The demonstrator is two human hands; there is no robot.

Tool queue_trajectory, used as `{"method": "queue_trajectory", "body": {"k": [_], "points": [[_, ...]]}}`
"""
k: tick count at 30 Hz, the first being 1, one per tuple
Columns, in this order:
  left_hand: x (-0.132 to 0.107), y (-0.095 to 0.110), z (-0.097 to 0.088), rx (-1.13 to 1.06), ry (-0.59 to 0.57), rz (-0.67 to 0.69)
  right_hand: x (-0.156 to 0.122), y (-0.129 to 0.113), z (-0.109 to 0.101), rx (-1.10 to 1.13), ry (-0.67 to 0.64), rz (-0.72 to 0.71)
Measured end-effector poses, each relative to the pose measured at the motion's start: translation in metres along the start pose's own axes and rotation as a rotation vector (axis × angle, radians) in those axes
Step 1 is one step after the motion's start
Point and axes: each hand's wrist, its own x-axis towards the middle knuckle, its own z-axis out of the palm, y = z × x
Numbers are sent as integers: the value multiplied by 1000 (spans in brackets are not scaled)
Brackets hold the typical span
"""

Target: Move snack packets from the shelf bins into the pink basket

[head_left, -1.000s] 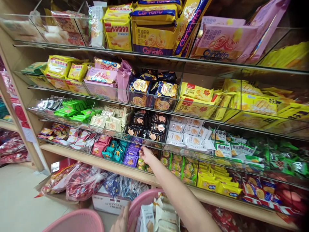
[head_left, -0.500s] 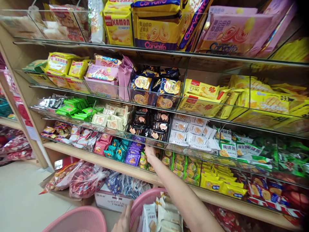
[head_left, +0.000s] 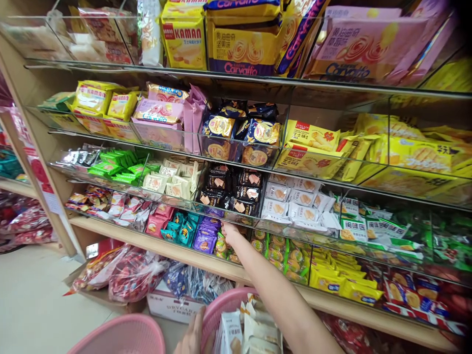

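My right arm reaches forward to the lowest shelf, with my right hand (head_left: pixel 229 232) beside the purple packets (head_left: pixel 205 236) and over the round snacks in clear and green wrappers (head_left: pixel 221 247). Its fingertips are hidden, so whether they hold a packet cannot be seen. At the bottom of the view my left hand (head_left: pixel 190 337) grips the side of a pink plastic basket (head_left: pixel 217 309). Inside that basket lie white packets (head_left: pixel 231 332) and cream-coloured packets (head_left: pixel 261 334).
Glass-fronted shelves hold black packets (head_left: pixel 246 192), white packets (head_left: pixel 275 209) and yellow packets (head_left: pixel 313 135) above my right hand. A second pink basket (head_left: pixel 121 334) stands on the floor at the left. Bagged red goods (head_left: pixel 131 275) and a white carton (head_left: pixel 169 307) sit under the shelf.
The view has shifted slightly, so the shelves appear a little further right. My right hand stays at the lowest shelf, and my left hand stays at the basket.
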Motion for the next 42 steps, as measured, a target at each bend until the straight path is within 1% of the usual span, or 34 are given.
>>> {"method": "queue_trajectory", "body": {"k": [4, 7, 10, 14, 20, 25, 28, 32, 37, 39, 42], "points": [[-1, 3, -4, -24, 33, 28, -10, 2, -4, 53, -5, 12], [-3, 7, -6, -25, 62, 34, -17, 5, -8, 116, -1, -26], [-4, 7, -6, -13, 64, 35, -23, 8, -11, 188, 14, -69], [-4, 4, -4, -16, 59, 49, -29, 15, -17, 297, 50, -123], [-6, 1, -1, -17, 97, 68, -37, 22, -30, 468, 73, -179], [-7, 3, 3, -3, 122, 44, -40, 23, -38, 563, 52, -219], [-7, 4, 6, -17, 134, 27, -49, 27, -44, 599, 38, -232], [-7, 10, 0, -47, 115, 6, -74, 36, -58, 614, -4, -224], [-11, 23, -17, -146, 96, -11, -121, 54, -81, 589, -61, -155], [-11, 27, -22, -200, 124, 2, -144, 63, -92, 569, -106, -107], [-13, 33, -28, -290, 206, 67, -177, 75, -109, 496, -186, -31]]}}
